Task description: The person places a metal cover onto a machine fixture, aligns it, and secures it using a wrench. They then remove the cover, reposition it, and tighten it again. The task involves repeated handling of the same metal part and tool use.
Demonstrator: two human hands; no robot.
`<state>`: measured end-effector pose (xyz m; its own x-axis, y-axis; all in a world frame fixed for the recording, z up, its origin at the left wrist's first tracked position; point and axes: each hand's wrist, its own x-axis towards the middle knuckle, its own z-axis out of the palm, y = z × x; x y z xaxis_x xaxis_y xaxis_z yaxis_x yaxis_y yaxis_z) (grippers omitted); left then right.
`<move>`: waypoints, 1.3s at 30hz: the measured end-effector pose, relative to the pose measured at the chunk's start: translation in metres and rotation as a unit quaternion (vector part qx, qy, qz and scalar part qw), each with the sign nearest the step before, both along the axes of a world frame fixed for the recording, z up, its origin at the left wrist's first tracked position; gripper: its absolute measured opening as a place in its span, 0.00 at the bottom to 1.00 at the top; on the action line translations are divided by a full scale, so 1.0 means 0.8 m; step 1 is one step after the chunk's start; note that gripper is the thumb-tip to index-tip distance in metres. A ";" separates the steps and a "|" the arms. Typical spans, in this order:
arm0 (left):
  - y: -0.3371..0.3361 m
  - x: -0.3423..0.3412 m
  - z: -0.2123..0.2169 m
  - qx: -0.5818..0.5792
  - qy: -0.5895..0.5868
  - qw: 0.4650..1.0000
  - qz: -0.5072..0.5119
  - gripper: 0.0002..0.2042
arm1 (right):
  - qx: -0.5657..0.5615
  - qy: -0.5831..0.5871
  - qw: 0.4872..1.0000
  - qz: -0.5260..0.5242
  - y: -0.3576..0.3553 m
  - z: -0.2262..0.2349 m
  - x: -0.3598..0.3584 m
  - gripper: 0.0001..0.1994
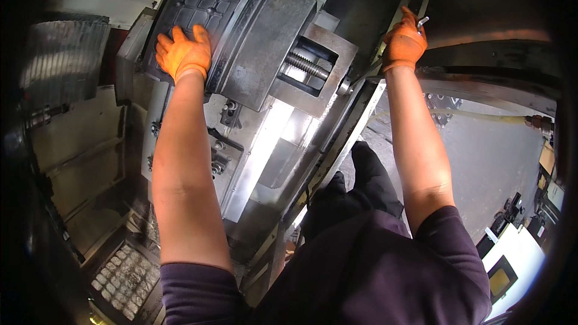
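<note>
My left hand [185, 54], in an orange work glove, lies with spread fingers on a dark metal plate [201, 15] that has a raised, cell-like pattern. The plate sits against the grey jaw block of a machine vise [265, 39]. To the right of that block, the vise's threaded screw [307, 65] shows inside its open frame. My right hand [404, 42], gloved the same, is raised at the upper right near the machine's edge. Its fingers are curled, and a short pale metal end [423, 22] sticks out beside them; the rest is hidden in the hand.
Below the vise is the machine table [247, 186] with clamps and bolts [223, 144]. A ribbed metal cover [66, 60] stands at the left. The machine's sill [355, 135] runs between the table and my legs. A pale hose [487, 115] crosses at the right, above the floor.
</note>
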<state>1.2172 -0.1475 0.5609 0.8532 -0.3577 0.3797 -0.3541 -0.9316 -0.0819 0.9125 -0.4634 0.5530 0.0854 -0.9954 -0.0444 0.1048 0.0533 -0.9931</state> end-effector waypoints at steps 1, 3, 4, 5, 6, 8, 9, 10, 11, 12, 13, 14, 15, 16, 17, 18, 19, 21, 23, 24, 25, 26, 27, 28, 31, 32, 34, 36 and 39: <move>-0.002 0.001 -0.001 -0.006 -0.012 1.000 -0.007 0.31 | -0.102 0.110 0.989 -0.004 -0.002 -0.006 -0.004 0.14; -0.008 -0.004 -0.001 -0.013 -0.003 1.000 -0.010 0.30 | -0.216 0.219 0.952 -0.009 -0.013 -0.020 -0.016 0.14; -0.010 -0.008 -0.002 -0.016 0.003 1.000 -0.011 0.30 | -0.230 0.220 0.948 -0.008 -0.020 -0.028 -0.021 0.14; -0.011 -0.008 -0.001 -0.015 -0.006 1.000 -0.019 0.30 | -0.244 0.219 0.945 -0.006 -0.028 -0.037 -0.025 0.14; -0.006 -0.008 -0.005 -0.012 -0.014 1.000 -0.021 0.30 | -0.228 0.157 0.961 -0.008 -0.022 -0.037 -0.020 0.13; 0.023 -0.008 -0.004 0.007 -0.020 1.000 -0.015 0.29 | -0.165 0.133 0.977 -0.009 0.011 -0.019 0.007 0.11; 0.009 -0.011 -0.007 -0.003 -0.026 1.000 -0.016 0.28 | -0.256 0.362 0.896 0.011 -0.010 -0.033 -0.004 0.12; -0.002 -0.008 -0.008 -0.011 -0.024 0.999 -0.024 0.28 | -0.326 0.565 0.757 0.032 -0.038 -0.047 -0.019 0.12; -0.008 -0.008 -0.007 -0.020 -0.023 0.999 -0.034 0.28 | -0.374 0.730 0.569 0.053 -0.056 -0.056 -0.026 0.13; -0.004 -0.010 -0.007 -0.008 -0.005 0.999 -0.034 0.28 | -0.353 0.765 0.533 0.077 -0.060 -0.045 -0.010 0.12; 0.004 -0.013 0.007 -0.001 0.003 1.000 -0.019 0.28 | -0.357 0.766 0.528 0.079 -0.064 -0.050 0.004 0.12; 0.015 -0.011 0.020 -0.003 0.006 1.000 0.003 0.28 | -0.366 0.746 0.551 0.073 -0.067 -0.076 0.011 0.12; 0.025 -0.010 0.023 -0.009 -0.001 1.000 0.009 0.28 | -0.376 0.712 0.591 0.056 -0.079 -0.099 0.007 0.12; 0.003 -0.005 0.016 -0.029 0.013 0.999 -0.003 0.28 | -0.377 0.685 0.622 0.035 -0.107 -0.118 -0.015 0.12; -0.020 -0.008 0.016 -0.036 0.035 0.999 -0.013 0.28 | -0.376 0.670 0.640 0.024 -0.131 -0.133 -0.039 0.12; -0.033 -0.010 0.033 -0.040 0.052 0.998 -0.017 0.29 | -0.371 0.665 0.648 0.025 -0.139 -0.138 -0.057 0.12; -0.038 -0.014 0.038 -0.042 0.072 0.996 -0.017 0.29 | -0.359 0.673 0.646 0.030 -0.143 -0.140 -0.063 0.12; -0.009 -0.015 0.036 -0.053 0.061 0.997 -0.006 0.28 | -0.372 0.687 0.624 0.035 -0.095 -0.119 -0.036 0.13; 0.005 -0.023 0.033 -0.059 0.049 0.997 -0.015 0.28 | -0.407 0.672 0.618 0.013 -0.054 -0.074 -0.037 0.13; 0.004 -0.022 0.027 -0.072 0.036 0.996 -0.026 0.26 | -0.384 0.685 0.617 0.047 -0.054 -0.067 -0.038 0.12; 0.002 -0.020 0.029 -0.064 0.037 0.997 -0.018 0.26 | -0.340 0.707 0.613 0.093 -0.065 -0.064 -0.034 0.10; 0.010 -0.027 0.032 -0.050 0.048 0.998 -0.012 0.26 | -0.291 0.733 0.600 0.134 -0.072 -0.074 -0.021 0.08; 0.004 -0.020 0.031 -0.057 0.044 0.997 -0.011 0.25 | -0.269 0.738 0.603 0.142 -0.083 -0.093 -0.017 0.07; -0.003 -0.008 0.023 -0.057 -0.013 0.998 -0.025 0.25 | -0.292 0.732 0.599 0.143 -0.119 -0.133 -0.013 0.05; 0.024 -0.030 0.032 -0.068 0.033 0.997 -0.010 0.25 | -0.191 0.643 0.734 0.104 -0.130 -0.180 -0.034 0.04; -0.009 -0.023 0.039 -0.087 0.075 0.993 -0.018 0.25 | -0.185 0.613 0.765 0.067 -0.165 -0.198 -0.057 0.05; -0.016 -0.021 0.028 -0.101 0.045 0.994 -0.023 0.25 | -0.241 0.569 0.782 0.077 -0.167 -0.202 -0.063 0.07; -0.004 -0.021 0.027 -0.090 0.039 0.995 -0.002 0.24 | -0.356 0.581 0.723 0.113 -0.150 -0.206 -0.047 0.09; -0.012 -0.020 0.007 -0.099 0.048 0.994 -0.005 0.23 | -0.348 0.734 0.569 0.128 -0.177 -0.247 -0.059 0.09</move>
